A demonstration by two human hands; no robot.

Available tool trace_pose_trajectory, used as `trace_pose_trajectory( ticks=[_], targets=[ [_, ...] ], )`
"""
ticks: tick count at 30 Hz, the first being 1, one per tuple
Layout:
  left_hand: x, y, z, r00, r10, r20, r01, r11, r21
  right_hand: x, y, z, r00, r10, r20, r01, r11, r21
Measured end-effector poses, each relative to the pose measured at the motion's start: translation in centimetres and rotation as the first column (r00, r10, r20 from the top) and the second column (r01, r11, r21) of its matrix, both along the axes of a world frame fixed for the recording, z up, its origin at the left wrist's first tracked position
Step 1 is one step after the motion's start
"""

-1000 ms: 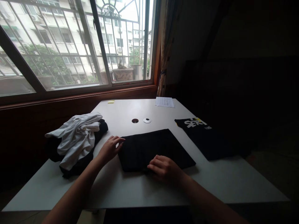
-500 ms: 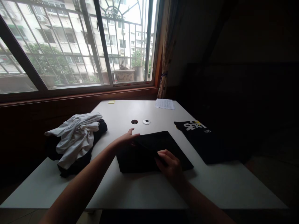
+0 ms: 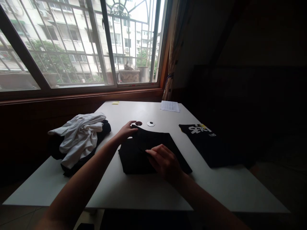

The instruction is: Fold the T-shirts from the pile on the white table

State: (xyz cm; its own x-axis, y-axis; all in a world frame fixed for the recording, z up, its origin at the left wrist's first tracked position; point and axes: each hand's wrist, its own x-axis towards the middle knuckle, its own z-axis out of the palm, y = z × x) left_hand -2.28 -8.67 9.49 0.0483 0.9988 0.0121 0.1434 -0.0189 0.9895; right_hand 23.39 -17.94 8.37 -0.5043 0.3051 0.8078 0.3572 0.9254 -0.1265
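A black garment [image 3: 134,161], partly folded, lies on the white table in front of me. My left hand [image 3: 127,130] pinches its far left corner between thumb and fingers and holds it up off the table. Closer to me, my right hand [image 3: 164,159] grips an edge of the same cloth near its middle, fingers curled closed. Between the hands the top layer is raised, while the lower layer rests flat. What kind of garment it is cannot be made out.
On the left, a rumpled white cloth [image 3: 79,131] lies over dark cloth [image 3: 105,126]. A dark shirt with white lettering [image 3: 211,150] lies flat on the right. Papers [image 3: 169,106], a yellow note [image 3: 115,103], a table hole [image 3: 138,123] and its round cover [image 3: 150,124] are farther back.
My left hand has closed on the far left corner and lifted it. My right hand has moved left with its edge of the black garment, raising the top layer.
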Motion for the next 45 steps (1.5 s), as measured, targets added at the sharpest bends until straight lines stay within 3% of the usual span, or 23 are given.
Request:
trace_pose_trajectory(
  ticks=[4,9,13,17,20,22,25,29,33,37,40,45],
  targets=[
    [-2.6,-0.8,0.4,1.000,0.029,-0.006,-0.029,1.000,-0.008,-2.2,-0.6,0.7,0.997,0.022,0.074,-0.029,0.995,0.096],
    [-5.2,-1.7,-1.5,0.993,0.081,-0.084,-0.079,0.997,0.023,-5.0,-1.2,-0.3,0.976,0.036,0.216,-0.065,0.989,0.130],
    [-6.5,-1.9,-3.8,0.942,0.179,-0.283,-0.156,0.983,0.101,-6.5,-1.7,-2.2,0.930,0.077,0.358,-0.095,0.995,0.031],
    [-7.3,-1.6,-5.6,0.868,0.211,-0.449,-0.149,0.974,0.170,-7.0,-2.3,-4.2,0.829,0.250,0.501,-0.215,0.968,-0.128],
    [-7.3,-1.3,-6.5,0.819,0.271,-0.505,-0.148,0.951,0.271,-6.3,-2.1,-4.7,0.776,0.409,0.480,-0.345,0.913,-0.219],
    [-7.1,-1.2,-6.9,0.798,0.315,-0.513,-0.145,0.928,0.344,-5.4,-1.4,-4.3,0.784,0.462,0.413,-0.372,0.884,-0.282],
    [-6.9,-1.1,-7.0,0.789,0.352,-0.504,-0.142,0.902,0.407,-3.0,0.8,-2.9,0.848,0.408,0.338,-0.278,0.885,-0.373],
    [-6.2,-1.4,-6.3,0.720,0.400,-0.567,-0.124,0.878,0.462,1.0,4.0,-2.0,0.902,0.156,0.402,0.015,0.921,-0.389],
    [-3.3,-2.2,-5.9,0.613,0.303,-0.730,0.109,0.882,0.458,3.9,5.2,-3.9,0.841,0.033,0.541,0.203,0.906,-0.372],
    [1.0,-2.9,-7.1,0.489,0.069,-0.869,0.346,0.900,0.267,4.9,4.5,-6.2,0.790,0.045,0.612,0.264,0.875,-0.405],
    [2.9,-2.9,-8.1,0.415,-0.004,-0.910,0.361,0.919,0.160,5.2,3.8,-6.8,0.786,0.062,0.615,0.252,0.876,-0.410],
    [2.9,-2.1,-8.4,0.365,-0.016,-0.931,0.331,0.937,0.114,6.4,3.0,-6.5,0.769,0.104,0.631,0.242,0.866,-0.437]
  ],
)
